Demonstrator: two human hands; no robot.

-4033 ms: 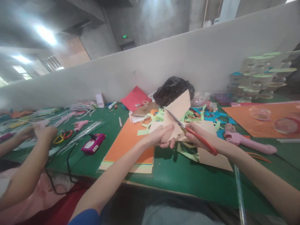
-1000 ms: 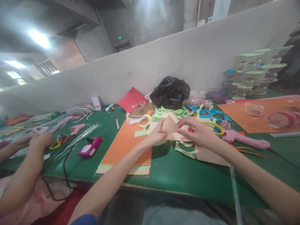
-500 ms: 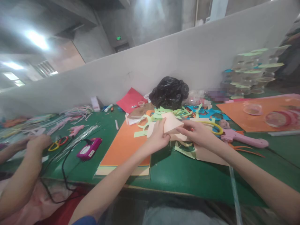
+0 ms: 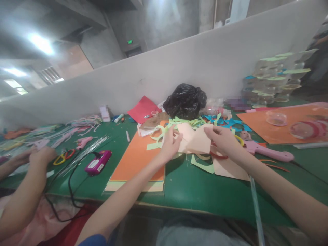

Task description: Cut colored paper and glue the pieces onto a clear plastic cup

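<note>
Between both hands I hold a peach-coloured paper piece [image 4: 196, 140], spread out flat above the green table [image 4: 194, 191]. My left hand [image 4: 170, 145] pinches its left edge. My right hand [image 4: 224, 140] pinches its upper right corner. Under my right hand lie red-handled scissors [image 4: 217, 156] on a larger peach sheet [image 4: 229, 169], and a yellow loop [image 4: 240, 139] shows just behind the hand. Green paper strips [image 4: 179, 121] are piled just behind the held piece.
A stack of orange sheets [image 4: 138, 160] lies left of my hands. A pink glue gun [image 4: 266, 152] lies to the right, a black bag [image 4: 186, 100] behind. Another person's arm [image 4: 23, 194] works at far left near a magenta device [image 4: 98, 164] and its cable. Stacked clear cups [image 4: 276, 85] stand far right.
Four seconds ago my right hand cut the peach paper with red scissors. The scissors now lie on the table, and the folded piece has been opened out flat between both hands.
</note>
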